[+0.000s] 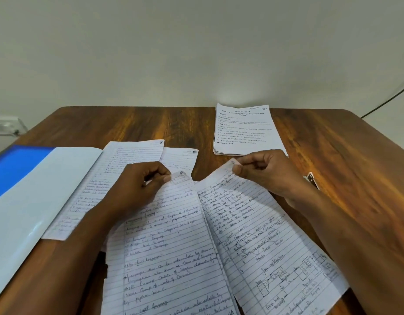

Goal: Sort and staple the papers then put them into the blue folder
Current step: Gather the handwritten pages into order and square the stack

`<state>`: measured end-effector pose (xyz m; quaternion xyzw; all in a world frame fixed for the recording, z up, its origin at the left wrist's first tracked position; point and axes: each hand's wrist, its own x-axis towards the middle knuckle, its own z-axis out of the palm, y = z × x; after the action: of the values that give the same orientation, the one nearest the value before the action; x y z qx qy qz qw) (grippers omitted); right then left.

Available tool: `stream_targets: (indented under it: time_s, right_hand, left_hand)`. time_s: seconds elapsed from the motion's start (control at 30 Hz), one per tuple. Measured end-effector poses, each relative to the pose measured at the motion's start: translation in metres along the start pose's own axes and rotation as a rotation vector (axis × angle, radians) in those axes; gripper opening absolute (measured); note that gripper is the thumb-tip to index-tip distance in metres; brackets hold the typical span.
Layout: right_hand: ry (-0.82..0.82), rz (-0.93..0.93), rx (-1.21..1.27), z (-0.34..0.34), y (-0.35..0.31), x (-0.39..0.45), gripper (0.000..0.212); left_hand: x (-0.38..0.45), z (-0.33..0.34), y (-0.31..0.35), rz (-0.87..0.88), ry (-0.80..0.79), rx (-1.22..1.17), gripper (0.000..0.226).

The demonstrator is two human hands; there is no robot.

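Blue folder cut off left; stapler mostly hidden behind right hand

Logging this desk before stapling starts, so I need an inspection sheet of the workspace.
Surface: wooden table.
Job's things: left sheet and right sheet lifted by their top corners; two more handwritten sheets beyond; blue folder far left; stapler mostly hidden.
Clutter: printed stack.
Grippers: left hand pinches left sheet; right hand pinches right sheet.
Cables: black cable, right.
Surroundings: plain wall.
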<state>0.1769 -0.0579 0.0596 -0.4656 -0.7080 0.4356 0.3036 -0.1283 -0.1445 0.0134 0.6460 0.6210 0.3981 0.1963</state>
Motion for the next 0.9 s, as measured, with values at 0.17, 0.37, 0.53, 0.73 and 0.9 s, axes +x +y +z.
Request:
stream_targets:
  time_s: [0.17, 0.37, 0.53, 0.73, 0.9]
  right_hand:
    - [0.037, 0.037, 0.086, -0.002, 0.002, 0.003, 0.013]
    - [-0.017, 0.159, 0.379, -0.004, -0.017, -0.007, 0.017]
    - [-0.001, 0.171, 0.349, -0.003, -0.016, -0.009, 0.018]
    - [0.120, 0.001, -0.520, -0.035, 0.015, 0.009, 0.019]
    - [0.122, 0.099, -0.870, -0.057, 0.038, 0.022, 0.028]
  left_hand:
    - [0.001, 0.000, -0.002, 0.001, 0.000, 0.009, 0.009]
    - [0.001, -0.001, -0.003, 0.012, -0.002, 0.016, 0.008]
    - [0.001, 0.000, -0.001, 0.001, -0.006, 0.027, 0.008]
    - [0.000, -0.007, -0.002, 0.007, 0.023, 0.002, 0.010]
    - [0.000, -0.010, -0.003, -0.017, 0.033, 0.010, 0.011]
